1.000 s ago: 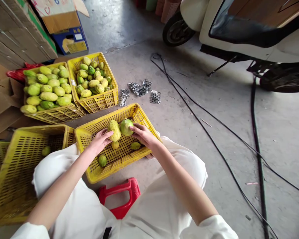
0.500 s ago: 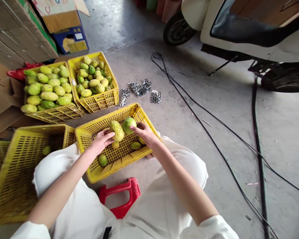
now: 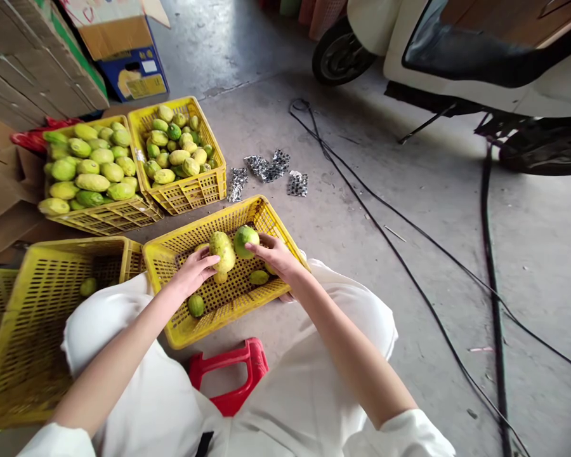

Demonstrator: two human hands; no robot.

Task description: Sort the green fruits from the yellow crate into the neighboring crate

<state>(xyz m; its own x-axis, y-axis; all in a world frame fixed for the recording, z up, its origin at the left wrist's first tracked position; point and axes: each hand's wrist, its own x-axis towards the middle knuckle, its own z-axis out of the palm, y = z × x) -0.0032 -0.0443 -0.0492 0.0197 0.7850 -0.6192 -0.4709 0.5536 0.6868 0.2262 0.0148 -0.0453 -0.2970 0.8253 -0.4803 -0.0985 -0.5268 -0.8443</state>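
Note:
My left hand (image 3: 194,271) grips a large, bumpy yellow lemon (image 3: 222,251) from its left side. Close beside it, my right hand (image 3: 276,256) holds a rounder green lemon (image 3: 245,240) by the fingertips. Both fruits are above a yellow perforated plastic crate (image 3: 238,311) between my knees. Inside that crate lie several smaller fruits, among them a green lemon (image 3: 196,306) near the front and a yellow-green lemon (image 3: 259,277) on the right. Others are partly hidden behind my hands.
Two yellow crates (image 3: 190,190) (image 3: 114,216) full of lemons stand ahead on the left. Another crate (image 3: 23,330) at my left contains a green fruit (image 3: 88,287). A red stool (image 3: 238,397) is below me. Silvery packets (image 3: 269,166), black cables (image 3: 385,254) and a scooter (image 3: 390,57) are nearby.
Both held lemons have shifted slightly right, with the yellow one turning a little in my left hand. Each hand keeps its fruit; the crates have not moved.

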